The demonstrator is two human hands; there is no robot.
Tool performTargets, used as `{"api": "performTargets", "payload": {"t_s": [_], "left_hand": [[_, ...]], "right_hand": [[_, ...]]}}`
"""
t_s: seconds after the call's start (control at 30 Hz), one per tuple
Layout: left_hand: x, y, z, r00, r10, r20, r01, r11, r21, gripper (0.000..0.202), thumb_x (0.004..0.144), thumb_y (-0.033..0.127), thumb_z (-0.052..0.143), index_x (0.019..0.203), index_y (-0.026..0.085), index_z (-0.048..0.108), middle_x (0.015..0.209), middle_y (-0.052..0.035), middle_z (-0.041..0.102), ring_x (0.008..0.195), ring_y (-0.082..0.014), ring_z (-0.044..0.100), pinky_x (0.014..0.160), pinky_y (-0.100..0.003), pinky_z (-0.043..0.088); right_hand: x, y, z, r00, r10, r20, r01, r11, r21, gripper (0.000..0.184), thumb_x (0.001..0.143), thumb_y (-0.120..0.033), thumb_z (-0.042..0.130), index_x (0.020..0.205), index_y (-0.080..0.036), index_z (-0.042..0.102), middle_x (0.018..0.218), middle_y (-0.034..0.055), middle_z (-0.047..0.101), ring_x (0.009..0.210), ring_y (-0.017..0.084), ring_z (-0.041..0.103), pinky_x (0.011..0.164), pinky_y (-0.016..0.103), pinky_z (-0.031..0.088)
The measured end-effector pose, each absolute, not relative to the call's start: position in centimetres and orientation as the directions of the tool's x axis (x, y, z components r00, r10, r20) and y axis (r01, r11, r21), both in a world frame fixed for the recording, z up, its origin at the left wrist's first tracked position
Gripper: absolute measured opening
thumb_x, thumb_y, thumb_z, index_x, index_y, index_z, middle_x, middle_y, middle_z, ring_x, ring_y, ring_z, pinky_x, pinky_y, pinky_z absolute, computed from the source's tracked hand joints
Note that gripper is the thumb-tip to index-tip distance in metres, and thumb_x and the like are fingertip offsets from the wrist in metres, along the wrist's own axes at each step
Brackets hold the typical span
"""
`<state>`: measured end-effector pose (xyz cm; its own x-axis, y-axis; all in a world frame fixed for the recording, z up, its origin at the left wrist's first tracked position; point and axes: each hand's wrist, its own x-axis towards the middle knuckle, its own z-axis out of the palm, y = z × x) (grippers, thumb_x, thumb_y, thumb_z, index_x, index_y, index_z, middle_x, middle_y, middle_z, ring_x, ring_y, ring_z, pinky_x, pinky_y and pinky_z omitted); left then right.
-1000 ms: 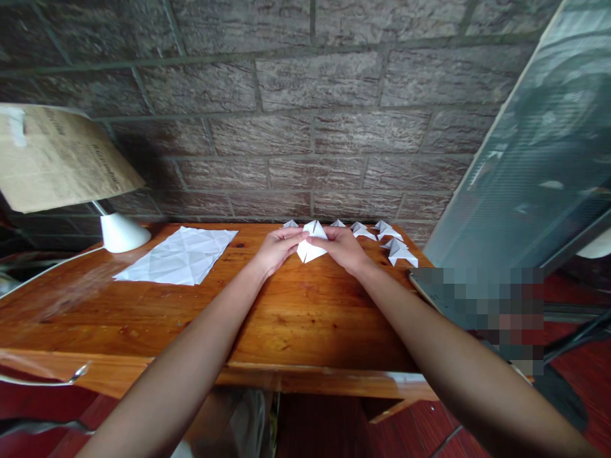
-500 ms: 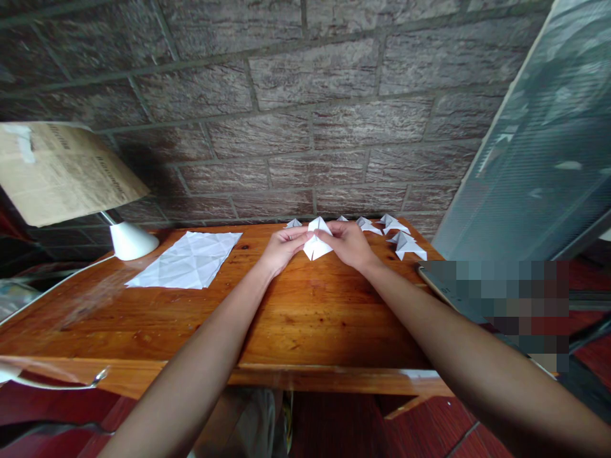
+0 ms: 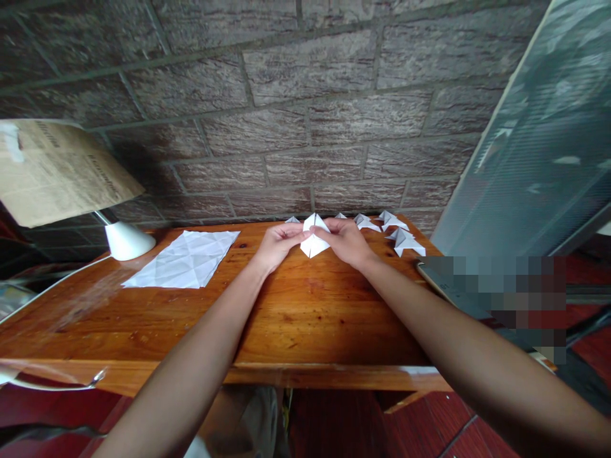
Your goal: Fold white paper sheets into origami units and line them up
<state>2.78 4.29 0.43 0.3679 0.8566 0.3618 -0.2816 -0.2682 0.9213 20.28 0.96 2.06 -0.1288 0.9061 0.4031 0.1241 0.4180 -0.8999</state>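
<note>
Both hands hold a small piece of folded white paper [image 3: 315,244] above the far part of the wooden desk [image 3: 305,318]. It looks like a diamond with a slit at its top and bottom corners. My left hand [image 3: 279,245] pinches its left side, thumb on the near face. On the right side my right hand [image 3: 351,240] grips it, the thumb lying across its middle. The fingers behind the paper are partly hidden. Folded paper pieces, among them one pointed piece [image 3: 405,242], stand beyond and to the right of my right hand.
Creased white sheets [image 3: 186,259] lie on the desk's left. A white lamp [image 3: 128,242] with a brown paper-covered shade [image 3: 67,172] stands at the far left. Behind the desk rises a brick wall [image 3: 267,133]. A flat dark object [image 3: 443,280], partly pixelated, sits at the right edge.
The folded paper is turned slightly in my fingers, and its top slit shows more plainly. Both hands keep their grip. The whole view has shifted a little.
</note>
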Motion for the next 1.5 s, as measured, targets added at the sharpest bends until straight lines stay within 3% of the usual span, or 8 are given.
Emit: {"api": "performTargets", "payload": {"t_s": [0.17,0.37,0.57,0.9,1.03,1.17,1.37,1.5], "left_hand": [[2.5,4.2,0.9,0.386,0.838,0.386,-0.208,-0.329,0.921,0.032,0.064,0.034,0.085,0.088,0.015,0.077,0.085,-0.0064,0.076,0.077,-0.0176,0.068,0.080,-0.031,0.050],[2.6,4.1,0.9,0.405,0.869,0.284,-0.212,-0.213,0.954,0.058,0.058,0.025,0.088,0.112,0.018,0.068,0.067,0.0022,0.070,0.065,-0.0114,0.063,0.075,-0.027,0.048],[3.0,3.6,0.8,0.479,0.863,0.160,-0.205,-0.067,0.977,0.035,0.061,0.034,0.087,0.087,0.014,0.076,0.088,-0.0070,0.074,0.081,-0.0174,0.068,0.086,-0.034,0.050],[2.8,3.9,0.4,0.522,0.810,0.267,-0.146,-0.223,0.964,0.028,0.067,0.035,0.083,0.086,0.015,0.077,0.089,-0.0067,0.075,0.079,-0.0174,0.066,0.082,-0.032,0.047],[3.5,3.6,0.6,0.474,0.823,0.312,-0.268,-0.202,0.942,0.028,0.068,0.040,0.082,0.084,0.018,0.075,0.084,-0.0022,0.073,0.081,-0.0168,0.066,0.086,-0.033,0.047],[4.0,3.1,1.2,0.456,0.840,0.296,-0.392,-0.108,0.913,0.033,0.067,0.046,0.082,0.084,0.018,0.076,0.083,-0.0033,0.073,0.087,-0.0195,0.067,0.092,-0.036,0.046],[3.8,3.1,0.9,0.482,0.855,0.194,-0.335,-0.025,0.942,0.031,0.069,0.040,0.082,0.088,0.016,0.077,0.088,-0.0055,0.074,0.087,-0.0168,0.067,0.092,-0.033,0.047],[3.7,3.5,0.5,0.477,0.856,0.202,-0.307,-0.054,0.950,0.033,0.070,0.041,0.081,0.092,0.017,0.078,0.088,-0.0055,0.074,0.084,-0.0171,0.067,0.087,-0.032,0.049]], "right_hand": [[20.7,0.8,2.6,-0.183,0.922,0.342,0.129,0.368,-0.921,0.043,0.069,-0.057,0.072,0.073,-0.015,0.071,0.067,-0.0005,0.063,0.061,0.012,0.050,0.056,0.025,0.035],[20.5,0.8,2.7,-0.126,0.929,0.347,0.046,0.355,-0.934,0.042,0.065,-0.057,0.076,0.071,-0.015,0.070,0.069,0.0014,0.066,0.060,0.012,0.052,0.056,0.025,0.037],[20.4,1.3,2.4,-0.003,0.923,0.384,0.055,0.383,-0.922,0.041,0.065,-0.056,0.076,0.071,-0.016,0.069,0.065,0.0008,0.065,0.057,0.011,0.049,0.053,0.025,0.035],[20.3,0.8,2.9,-0.068,0.945,0.319,-0.052,0.316,-0.947,0.037,0.059,-0.049,0.082,0.071,-0.016,0.073,0.066,-0.0012,0.067,0.057,0.010,0.052,0.056,0.025,0.038],[19.9,0.4,3.5,-0.048,0.969,0.241,-0.233,0.224,-0.946,0.034,0.055,-0.045,0.085,0.065,-0.017,0.069,0.063,-0.0020,0.066,0.057,0.011,0.054,0.057,0.025,0.040],[19.5,0.0,4.1,-0.099,0.981,0.164,-0.409,0.110,-0.906,0.034,0.052,-0.041,0.087,0.062,-0.018,0.064,0.064,-0.0027,0.066,0.059,0.011,0.057,0.061,0.026,0.045],[20.1,0.7,3.5,0.040,0.971,0.235,-0.315,0.236,-0.919,0.036,0.055,-0.047,0.085,0.065,-0.019,0.065,0.065,-0.0021,0.066,0.059,0.012,0.056,0.061,0.027,0.044],[20.2,1.1,3.2,0.051,0.956,0.287,-0.244,0.291,-0.925,0.036,0.059,-0.049,0.083,0.070,-0.018,0.068,0.067,-0.0029,0.066,0.060,0.011,0.056,0.061,0.025,0.042]]}}
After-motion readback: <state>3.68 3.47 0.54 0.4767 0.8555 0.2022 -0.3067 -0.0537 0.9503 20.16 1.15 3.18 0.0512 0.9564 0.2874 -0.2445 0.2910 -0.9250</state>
